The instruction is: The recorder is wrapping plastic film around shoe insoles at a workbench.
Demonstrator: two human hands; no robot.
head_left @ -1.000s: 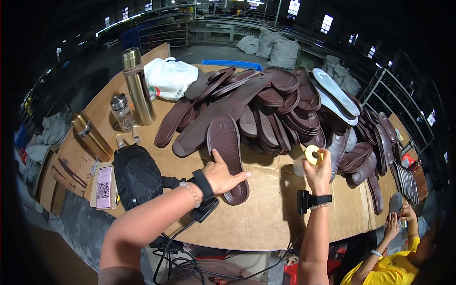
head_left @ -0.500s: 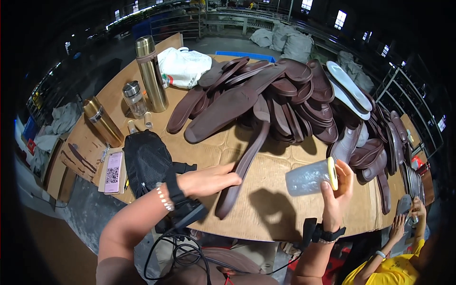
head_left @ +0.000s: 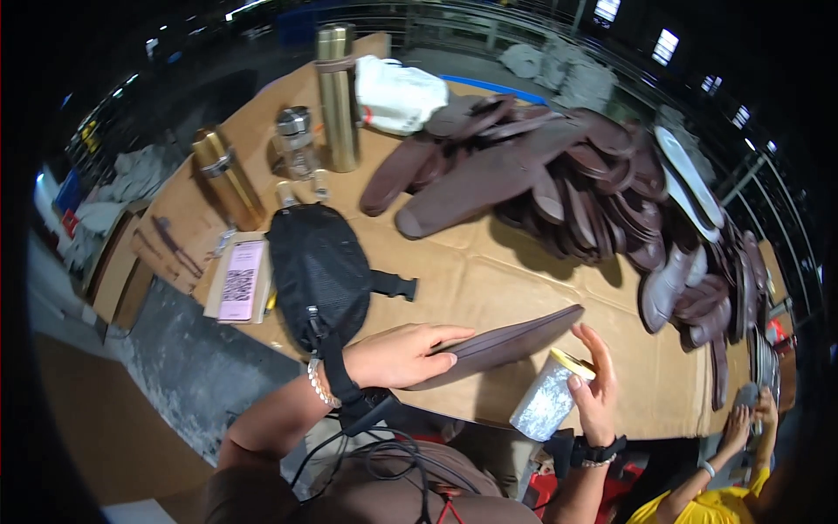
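My left hand (head_left: 408,354) is closed on the near end of a brown shoe insole (head_left: 519,339), thumb on top. The insole lies tilted on its edge near the table's front, its other end pointing right. In my right hand (head_left: 597,397) is a clear, shiny plastic cup (head_left: 543,400) with a yellow rim, gripped near that rim and tipped. What the cup contains, if anything, I cannot make out. Beyond both hands lies a heap of brown insoles (head_left: 489,179), spreading to the right.
A black pouch (head_left: 319,266) with a strap lies left, beside a pink printed card (head_left: 242,281). Gold flasks (head_left: 339,109), a glass bottle (head_left: 297,144) and a white bag (head_left: 401,94) stand behind. White insoles (head_left: 688,179) top the heap. At right, a co-worker in yellow (head_left: 703,506) handles a grey piece.
My left hand has drawn the insole off the heap toward me and turned it sideways. The right hand has lowered the cup toward the table's front edge. The view has shifted.
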